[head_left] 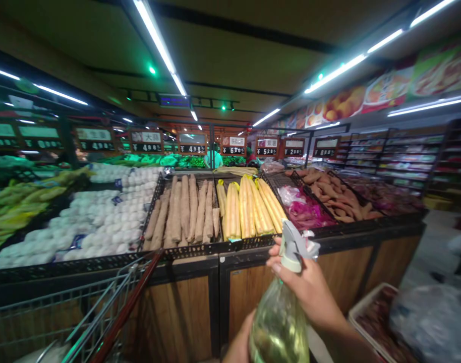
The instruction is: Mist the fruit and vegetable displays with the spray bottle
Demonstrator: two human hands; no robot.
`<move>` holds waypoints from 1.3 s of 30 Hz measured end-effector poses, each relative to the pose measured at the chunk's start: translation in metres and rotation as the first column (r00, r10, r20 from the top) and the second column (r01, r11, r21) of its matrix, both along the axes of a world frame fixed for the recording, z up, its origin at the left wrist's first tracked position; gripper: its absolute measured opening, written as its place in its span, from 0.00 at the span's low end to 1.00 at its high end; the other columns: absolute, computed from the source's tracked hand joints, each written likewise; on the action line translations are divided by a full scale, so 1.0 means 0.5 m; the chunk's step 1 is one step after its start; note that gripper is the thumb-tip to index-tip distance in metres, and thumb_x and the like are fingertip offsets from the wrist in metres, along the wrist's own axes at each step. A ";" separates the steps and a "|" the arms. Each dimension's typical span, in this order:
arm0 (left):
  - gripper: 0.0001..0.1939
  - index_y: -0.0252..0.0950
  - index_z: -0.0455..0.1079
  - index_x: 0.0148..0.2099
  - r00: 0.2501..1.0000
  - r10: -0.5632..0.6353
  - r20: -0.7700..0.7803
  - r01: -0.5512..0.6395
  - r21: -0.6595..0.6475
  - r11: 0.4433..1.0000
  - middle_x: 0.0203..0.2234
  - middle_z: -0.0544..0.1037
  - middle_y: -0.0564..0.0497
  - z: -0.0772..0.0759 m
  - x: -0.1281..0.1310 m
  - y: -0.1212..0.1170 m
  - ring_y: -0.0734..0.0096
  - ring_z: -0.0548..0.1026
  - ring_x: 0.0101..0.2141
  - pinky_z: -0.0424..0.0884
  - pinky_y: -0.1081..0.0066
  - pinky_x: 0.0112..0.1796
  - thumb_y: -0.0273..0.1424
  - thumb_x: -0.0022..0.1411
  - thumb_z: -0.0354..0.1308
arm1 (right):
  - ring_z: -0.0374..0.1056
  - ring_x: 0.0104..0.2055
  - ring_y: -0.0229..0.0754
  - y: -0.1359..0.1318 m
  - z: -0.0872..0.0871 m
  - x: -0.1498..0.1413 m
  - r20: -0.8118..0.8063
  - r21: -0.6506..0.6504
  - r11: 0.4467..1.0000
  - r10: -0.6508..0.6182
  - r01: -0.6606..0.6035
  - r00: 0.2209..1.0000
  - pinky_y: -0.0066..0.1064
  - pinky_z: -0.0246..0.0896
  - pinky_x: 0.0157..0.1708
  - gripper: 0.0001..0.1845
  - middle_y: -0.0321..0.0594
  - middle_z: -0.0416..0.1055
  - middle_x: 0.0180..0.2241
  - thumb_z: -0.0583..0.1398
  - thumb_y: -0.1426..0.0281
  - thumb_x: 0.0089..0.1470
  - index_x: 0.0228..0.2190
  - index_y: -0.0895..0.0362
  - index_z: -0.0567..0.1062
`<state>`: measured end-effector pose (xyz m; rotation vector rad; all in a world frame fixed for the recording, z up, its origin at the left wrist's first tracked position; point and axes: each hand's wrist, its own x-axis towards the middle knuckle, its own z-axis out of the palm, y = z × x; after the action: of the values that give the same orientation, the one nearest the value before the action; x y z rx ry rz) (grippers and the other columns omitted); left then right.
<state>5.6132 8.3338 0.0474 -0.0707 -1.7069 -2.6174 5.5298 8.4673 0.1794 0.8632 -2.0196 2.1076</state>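
A clear spray bottle [278, 322] with a greenish-yellow tint stands upright in front of me, its grey-and-white spray head [293, 247] at the top. My right hand [311, 285] is closed around the neck just below the spray head, fingers curling round its far side. Lower down, my left hand [241, 340] grips the bottle's body from the left, partly cut off by the bottom edge. Beyond the bottle lie long yellow-wrapped roots [249, 206] in a black crate. Brown yam-like roots [187, 209] lie to their left.
White garlic bulbs [102, 217] fill the display at left. A metal shopping cart [113, 302] stands at lower left against the wooden counter [177, 307]. Purple-bagged produce [306, 209] and sweet potatoes [338, 196] lie to the right. A pale bin [366, 297] and plastic bag sit at lower right.
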 end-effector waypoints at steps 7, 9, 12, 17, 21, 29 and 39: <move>0.47 0.31 0.64 0.59 0.991 -0.074 -0.113 0.066 -0.072 0.995 0.54 0.78 0.36 0.077 -0.030 0.024 0.57 0.77 0.50 0.69 0.65 0.51 0.27 0.35 0.79 | 0.75 0.37 0.52 0.014 0.044 -0.059 0.022 -0.079 0.997 0.025 -0.023 0.999 0.42 0.69 0.39 0.21 0.51 0.77 0.44 0.70 0.56 0.43 0.36 0.57 0.78; 0.47 0.30 0.66 0.57 0.990 -0.089 -0.112 0.089 -0.007 0.996 0.48 0.82 0.40 0.101 -0.028 0.039 0.66 0.79 0.44 0.70 0.71 0.45 0.28 0.34 0.80 | 0.75 0.36 0.50 0.021 0.048 -0.071 0.030 -0.106 0.994 0.029 -0.026 0.999 0.41 0.69 0.40 0.22 0.51 0.76 0.45 0.71 0.56 0.43 0.35 0.58 0.78; 0.43 0.32 0.70 0.54 0.985 -0.122 -0.123 0.139 0.136 0.981 0.40 0.83 0.46 0.126 -0.028 0.061 0.77 0.78 0.32 0.70 0.75 0.38 0.26 0.33 0.79 | 0.75 0.34 0.47 0.031 0.052 -0.085 0.043 -0.146 0.989 0.032 -0.026 0.999 0.40 0.69 0.42 0.23 0.50 0.75 0.46 0.71 0.55 0.41 0.34 0.58 0.78; 0.39 0.32 0.73 0.50 0.988 -0.107 -0.112 0.123 0.147 0.981 0.29 0.81 0.52 0.147 -0.040 0.080 0.84 0.72 0.23 0.70 0.80 0.32 0.25 0.30 0.78 | 0.75 0.33 0.47 0.043 0.060 -0.105 0.045 -0.170 0.985 0.028 -0.020 0.999 0.39 0.69 0.42 0.22 0.48 0.77 0.42 0.72 0.56 0.40 0.33 0.59 0.78; 0.36 0.33 0.77 0.48 0.981 -0.127 -0.144 0.150 0.157 0.976 0.27 0.82 0.52 0.169 -0.047 0.090 0.88 0.68 0.16 0.57 0.83 0.17 0.23 0.31 0.77 | 0.76 0.34 0.48 0.050 0.064 -0.118 0.022 -0.171 0.985 0.027 -0.023 0.999 0.39 0.68 0.43 0.22 0.45 0.78 0.35 0.72 0.57 0.41 0.35 0.58 0.78; 0.36 0.31 0.78 0.48 0.989 -0.112 -0.100 0.129 0.174 0.976 0.28 0.80 0.51 0.181 -0.045 0.103 0.84 0.71 0.21 0.61 0.85 0.18 0.23 0.30 0.77 | 0.74 0.27 0.51 0.057 0.057 -0.143 -0.009 -0.114 0.994 0.003 -0.004 1.000 0.42 0.68 0.36 0.27 0.39 0.77 0.24 0.71 0.56 0.44 0.42 0.59 0.77; 0.40 0.31 0.72 0.52 0.996 -0.015 -0.086 0.024 0.103 0.994 0.25 0.76 0.53 0.157 -0.025 0.079 0.88 0.63 0.14 0.54 0.84 0.12 0.27 0.33 0.76 | 0.73 0.49 0.59 0.018 0.077 -0.127 -0.127 -0.068 0.996 0.051 -0.060 0.991 0.48 0.60 0.55 0.20 0.52 0.79 0.46 0.70 0.56 0.43 0.34 0.58 0.79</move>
<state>5.6008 8.3735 0.1261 -0.1957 -1.5490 -2.6706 5.4660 8.4765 0.2180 1.0231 -1.8685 2.0826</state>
